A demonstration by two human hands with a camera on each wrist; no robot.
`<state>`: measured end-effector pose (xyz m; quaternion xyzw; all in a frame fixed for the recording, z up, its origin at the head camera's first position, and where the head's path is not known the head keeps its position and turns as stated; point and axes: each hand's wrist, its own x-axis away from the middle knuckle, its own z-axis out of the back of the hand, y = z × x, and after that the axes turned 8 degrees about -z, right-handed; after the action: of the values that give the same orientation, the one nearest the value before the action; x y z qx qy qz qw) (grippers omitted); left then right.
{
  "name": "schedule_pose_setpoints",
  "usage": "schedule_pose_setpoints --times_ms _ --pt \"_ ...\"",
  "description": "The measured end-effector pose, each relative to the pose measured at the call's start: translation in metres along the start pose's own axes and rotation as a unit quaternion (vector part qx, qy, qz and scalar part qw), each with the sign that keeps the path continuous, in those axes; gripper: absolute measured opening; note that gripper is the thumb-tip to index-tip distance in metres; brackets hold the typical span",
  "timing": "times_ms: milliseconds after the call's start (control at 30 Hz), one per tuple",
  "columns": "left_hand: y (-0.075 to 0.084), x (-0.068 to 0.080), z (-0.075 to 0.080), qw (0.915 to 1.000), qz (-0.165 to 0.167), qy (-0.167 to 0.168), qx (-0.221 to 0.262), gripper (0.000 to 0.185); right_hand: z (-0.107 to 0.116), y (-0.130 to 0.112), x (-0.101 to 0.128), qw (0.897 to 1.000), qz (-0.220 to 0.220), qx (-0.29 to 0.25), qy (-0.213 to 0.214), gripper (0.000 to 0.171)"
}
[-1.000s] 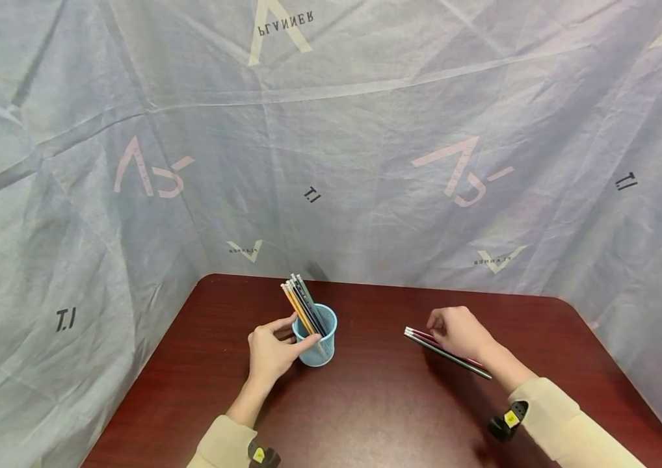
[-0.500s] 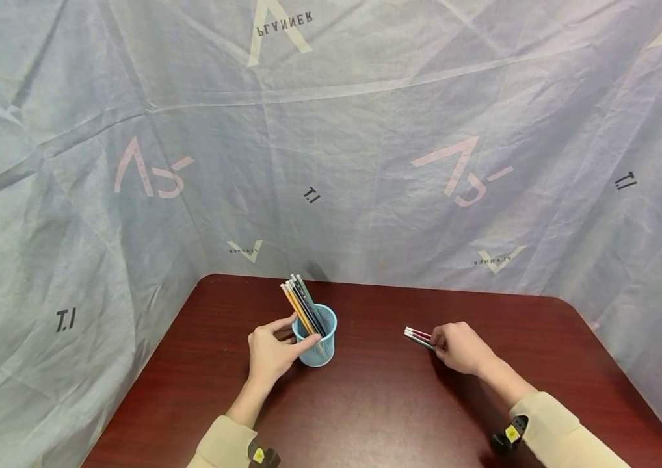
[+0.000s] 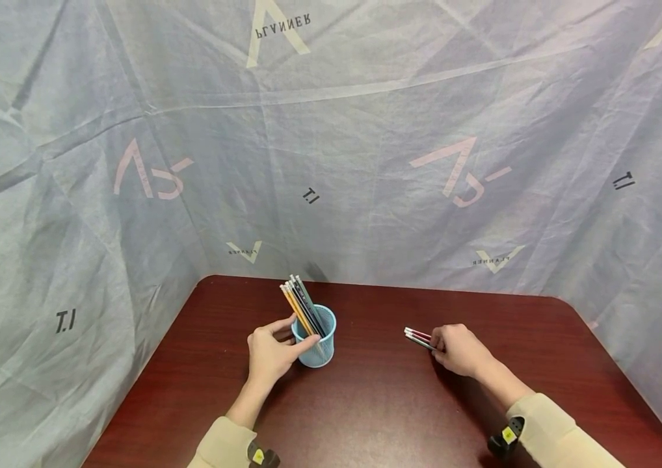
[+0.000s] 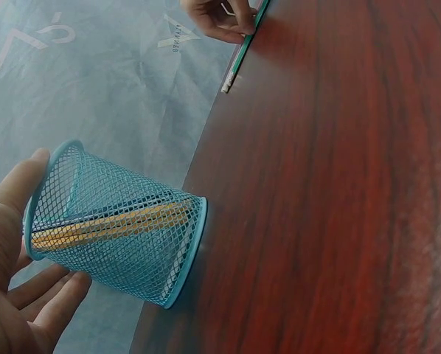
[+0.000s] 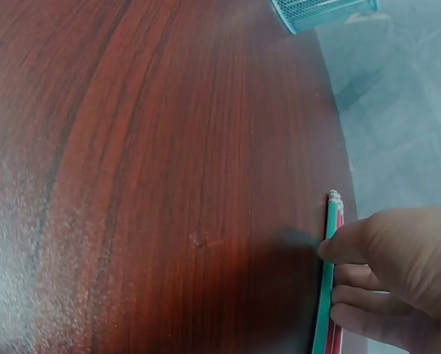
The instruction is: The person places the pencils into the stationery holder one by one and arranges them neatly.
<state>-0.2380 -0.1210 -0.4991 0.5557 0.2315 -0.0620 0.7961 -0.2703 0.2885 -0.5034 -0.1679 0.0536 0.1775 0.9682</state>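
My left hand holds a light-blue mesh pencil cup at its rim, thumb on the near side and fingers on the far side. The cup stands upright on the table. Several pencils, yellow, black and grey-green, lean left inside it, eraser ends up. Through the mesh in the left wrist view, yellow pencils slant across the cup. On the right, my right hand pinches a green pencil and a red pencil lying side by side. Their white-tipped ends point toward the cup; their other ends are hidden under the hand.
The dark red wooden table carries the cup and pencils. A grey printed sheet hangs behind the table and along its sides. Each wrist wears a black strap device over a cream sleeve.
My right hand has come down from above the pencils, shifted slightly toward the near side, and closed its fingers and thumb on them. The left hand and cup have stayed put.
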Motion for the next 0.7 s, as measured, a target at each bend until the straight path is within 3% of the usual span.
schedule_pose_setpoints --times_ms 300,700 --pt "-0.001 0.000 0.000 1.0000 0.002 -0.001 0.007 0.066 -0.001 -0.001 0.002 1.000 0.002 0.003 -0.002 0.014" --pt "-0.001 0.000 0.000 1.0000 0.001 0.000 0.006 0.066 0.009 -0.005 -0.014 0.998 0.024 -0.008 0.065 0.016"
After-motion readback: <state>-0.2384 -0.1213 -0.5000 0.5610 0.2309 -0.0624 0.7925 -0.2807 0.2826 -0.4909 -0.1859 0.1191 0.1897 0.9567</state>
